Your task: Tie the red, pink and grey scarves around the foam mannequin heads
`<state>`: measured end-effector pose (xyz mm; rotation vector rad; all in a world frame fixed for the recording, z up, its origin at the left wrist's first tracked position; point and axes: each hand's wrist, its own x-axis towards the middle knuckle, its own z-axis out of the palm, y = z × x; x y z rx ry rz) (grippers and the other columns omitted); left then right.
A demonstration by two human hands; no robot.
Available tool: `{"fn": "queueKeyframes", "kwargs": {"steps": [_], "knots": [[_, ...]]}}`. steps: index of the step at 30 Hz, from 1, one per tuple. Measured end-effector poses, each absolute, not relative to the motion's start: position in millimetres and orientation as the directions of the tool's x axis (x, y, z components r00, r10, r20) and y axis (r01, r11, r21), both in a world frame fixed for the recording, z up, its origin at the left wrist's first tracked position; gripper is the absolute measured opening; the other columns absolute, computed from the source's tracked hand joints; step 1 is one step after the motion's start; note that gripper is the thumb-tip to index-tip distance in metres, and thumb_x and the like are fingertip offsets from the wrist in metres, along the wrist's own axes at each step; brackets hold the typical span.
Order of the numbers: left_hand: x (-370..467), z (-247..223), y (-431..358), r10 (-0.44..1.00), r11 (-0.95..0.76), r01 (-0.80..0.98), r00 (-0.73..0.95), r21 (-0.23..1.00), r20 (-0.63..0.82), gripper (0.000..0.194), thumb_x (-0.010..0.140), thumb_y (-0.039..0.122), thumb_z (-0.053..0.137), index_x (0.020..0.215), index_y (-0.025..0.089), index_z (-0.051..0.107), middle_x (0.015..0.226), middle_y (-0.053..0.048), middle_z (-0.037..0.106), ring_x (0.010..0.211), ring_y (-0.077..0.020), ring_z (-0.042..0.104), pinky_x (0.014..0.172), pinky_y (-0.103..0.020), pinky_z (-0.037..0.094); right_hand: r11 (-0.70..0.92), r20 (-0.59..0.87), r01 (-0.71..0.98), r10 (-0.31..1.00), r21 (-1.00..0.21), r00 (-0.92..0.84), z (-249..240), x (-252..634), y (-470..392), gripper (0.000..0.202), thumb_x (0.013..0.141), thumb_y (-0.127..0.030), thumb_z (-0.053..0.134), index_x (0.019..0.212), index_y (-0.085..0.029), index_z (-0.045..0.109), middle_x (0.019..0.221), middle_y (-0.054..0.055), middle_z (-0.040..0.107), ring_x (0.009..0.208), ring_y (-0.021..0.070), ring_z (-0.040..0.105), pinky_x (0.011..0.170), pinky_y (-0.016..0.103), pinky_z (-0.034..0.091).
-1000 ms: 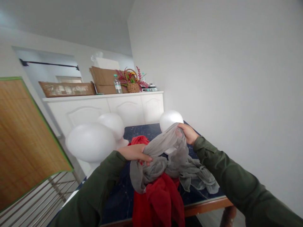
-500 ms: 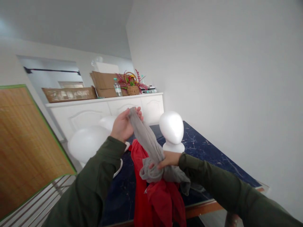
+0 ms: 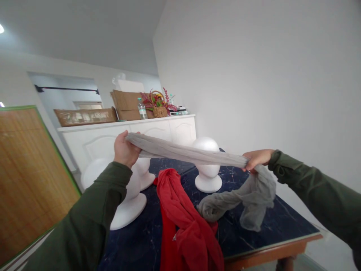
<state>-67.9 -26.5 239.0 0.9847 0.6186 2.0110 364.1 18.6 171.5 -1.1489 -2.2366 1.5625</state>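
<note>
Grips grey scarf taut with left fingers at ten o'clock, right fingers at two; needs even pull, clear of mannequin head.

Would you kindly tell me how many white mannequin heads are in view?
3: the nearest head, partly behind the left forearm; the middle head, beyond it; the right head, behind the stretched gray scarf. The forearm may hide more.
</note>
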Motion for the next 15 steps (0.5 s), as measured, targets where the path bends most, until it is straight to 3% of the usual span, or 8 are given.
{"fn": "queueKeyframes", "kwargs": {"steps": [2,4,6,9,11,15], "knots": [[-66.1,239.7,-22.3,0.813,-0.579,-0.448,-0.378,0.681,0.443,0.023,0.076,0.027,0.035,0.07,0.014,0.052,0.061,-0.004,0.057,0.059,-0.015,0.057,0.061,-0.026,0.049,0.141,-0.258,0.539,0.76,-0.83,-0.596,188.5,382.5,28.1,0.018,0.051,-0.022,0.064,0.065,-0.013,0.057,0.052,0.0,0.054,0.045,0.0107,0.049,0.046,0.022,0.04],[-63.8,241.3,-16.1,0.812,-0.583,-0.431,-0.355,0.689,0.464,0.023,0.076,0.025,0.033,0.07,0.014,0.053,0.061,-0.003,0.058,0.059,-0.0141,0.057,0.061,-0.025,0.048,0.156,-0.155,0.482,0.825,-0.862,-0.544,206.6,394.0,40.4,0.012,0.054,-0.019,0.062,0.063,-0.014,0.056,0.05,0.0,0.053,0.045,0.0113,0.05,0.049,0.024,0.042],[-61.6,241.8,-7.1,0.804,-0.588,-0.322,-0.336,0.742,0.491,0.025,0.078,0.026,0.031,0.071,0.016,0.053,0.061,-0.001,0.058,0.064,-0.0144,0.057,0.064,-0.024,0.046,0.247,0.075,0.316,0.878,-0.916,-0.472,224.7,394.6,54.6,0.003,0.059,-0.017,0.057,0.06,-0.015,0.055,0.049,0.0,0.053,0.047,0.0106,0.05,0.055,0.025,0.044],[-58.5,235.4,11.0,0.781,-0.573,-0.003,-0.305,0.819,0.545,0.023,0.08,0.029,0.035,0.071,0.018,0.053,0.062,0.001,0.059,0.077,-0.0147,0.057,0.069,-0.021,0.043,0.377,0.368,0.137,0.926,-0.916,-0.086,245.8,373.5,78.4,0.007,0.066,-0.014,0.051,0.06,-0.015,0.054,0.051,-0.001,0.053,0.049,0.0099,0.05,0.059,0.025,0.044],[-55.2,224.7,24.3,0.796,-0.527,0.137,-0.264,0.839,0.544,0.013,0.074,0.026,0.048,0.066,0.018,0.054,0.06,0.0,0.058,0.082,-0.0156,0.056,0.068,-0.018,0.042,0.378,0.398,0.138,0.901,-0.916,0.172,251.9,350.2,95.2,0.009,0.07,-0.015,0.049,0.066,-0.014,0.057,0.052,-0.001,0.054,0.05,0.0103,0.05,0.059,0.025,0.044],[-41.8,198.0,47.4,0.933,-0.271,0.281,-0.16,0.92,0.324,0.017,0.064,0.016,0.059,0.05,0.019,0.05,0.046,0.0,0.049,0.071,-0.0168,0.058,0.055,-0.016,0.04,0.352,0.384,0.153,0.841,-0.923,0.381,244.6,304.2,125.7,0.017,0.077,-0.017,0.045,0.082,-0.011,0.059,0.065,0.001,0.059,0.064,0.012,0.055,0.065,0.024,0.044]]}}
